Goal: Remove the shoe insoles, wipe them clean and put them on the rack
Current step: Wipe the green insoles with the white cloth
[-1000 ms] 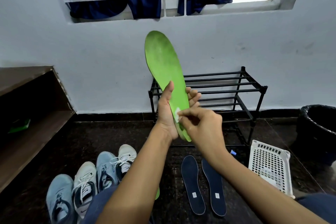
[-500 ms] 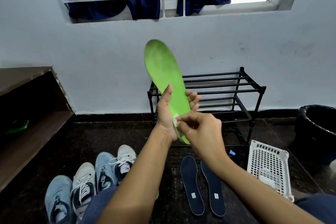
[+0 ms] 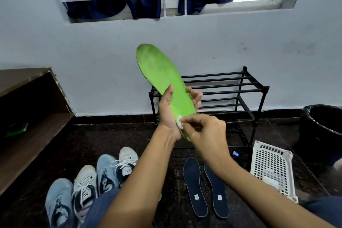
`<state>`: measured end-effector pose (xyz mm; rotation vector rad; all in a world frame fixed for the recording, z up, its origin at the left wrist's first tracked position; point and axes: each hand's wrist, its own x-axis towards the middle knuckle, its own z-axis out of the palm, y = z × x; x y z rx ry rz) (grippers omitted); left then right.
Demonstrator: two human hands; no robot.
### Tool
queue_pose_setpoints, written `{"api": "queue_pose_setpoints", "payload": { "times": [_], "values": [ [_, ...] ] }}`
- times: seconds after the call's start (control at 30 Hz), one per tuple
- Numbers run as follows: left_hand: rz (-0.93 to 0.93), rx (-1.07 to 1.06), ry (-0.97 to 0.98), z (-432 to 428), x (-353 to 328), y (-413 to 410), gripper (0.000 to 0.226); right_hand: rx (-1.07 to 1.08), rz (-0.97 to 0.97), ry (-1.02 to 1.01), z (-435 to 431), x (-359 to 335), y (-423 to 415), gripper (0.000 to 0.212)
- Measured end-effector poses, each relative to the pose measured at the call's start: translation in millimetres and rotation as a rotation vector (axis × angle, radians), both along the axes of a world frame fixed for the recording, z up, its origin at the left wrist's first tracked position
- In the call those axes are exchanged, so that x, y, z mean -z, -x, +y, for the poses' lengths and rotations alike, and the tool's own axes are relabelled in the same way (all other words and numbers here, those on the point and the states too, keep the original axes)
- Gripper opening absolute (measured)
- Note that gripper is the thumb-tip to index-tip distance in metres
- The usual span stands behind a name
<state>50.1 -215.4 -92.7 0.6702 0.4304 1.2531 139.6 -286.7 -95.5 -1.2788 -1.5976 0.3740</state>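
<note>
**Green insole under the wipe, heel end**

Nearest: four shoes in a row on the dark floor, at the left. Two dark insoles lie flat side by side at the right, short of the rack.

Mid: left hand holds the green insole upright, thumb across its face and fingers curled behind. Right hand pinches a small white wipe in its fingertips, pressed to the insole's heel end.

Step, as judged: wiping is in progress. The toe end looks grey-smudged, so the next move calls for drawing the wipe upward while the left hand steadies the insole.

Containers: white basket sits tilted on the floor at the right, with something pale inside that I cannot identify. The lined black bin is beyond it, contents hidden.

Far: black rack stands against the wall. The green insole is not yet on it.
</note>
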Motion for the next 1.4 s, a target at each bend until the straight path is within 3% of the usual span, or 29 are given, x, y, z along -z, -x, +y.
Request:
{"api": "queue_pose_setpoints", "payload": {
  "times": [0.13, 0.33, 0.5, 0.73, 0.87, 1.07, 1.23, 1.4],
  "values": [
    [0.005, 0.071, 0.012, -8.6, 4.0, -13.3, 0.036, 0.171, -0.087, -0.137, 20.2, -1.8, -9.4, 0.013],
    [0.01, 0.003, 0.038, -3.6, -2.1, 0.0, 0.041, -0.032, 0.071, 0.038, -7.4, -1.9, 4.9, 0.014],
    [0.043, 0.094, 0.029, -14.4, 0.2, -12.7, 0.032, 0.202, 0.007, -0.17, 21.9, -6.3, -7.3, 0.015],
    [-0.072, 0.08, -0.062, 2.3, -0.6, 5.4, 0.053, -0.023, 0.048, -0.038, -1.5, -6.5, 9.0, 0.016],
    [-0.02, 0.116, -0.016, -10.2, 0.4, -10.3, 0.029, 0.156, -0.002, -0.178, 23.1, -10.8, -7.2, 0.015],
    [-0.015, 0.023, 0.02, -1.5, -3.1, 5.0, 0.036, -0.034, 0.046, 0.007, -4.0, 0.5, 8.5, 0.015],
    [0.002, 0.111, 0.042, -11.0, -1.4, -8.5, 0.032, 0.149, -0.082, -0.154, 20.4, -1.4, -5.3, 0.013],
    [0.001, 0.057, 0.027, -0.6, -1.9, 1.7, 0.039, 0.011, 0.062, 0.039, -6.4, 5.6, 5.9, 0.013]
  ]
}}
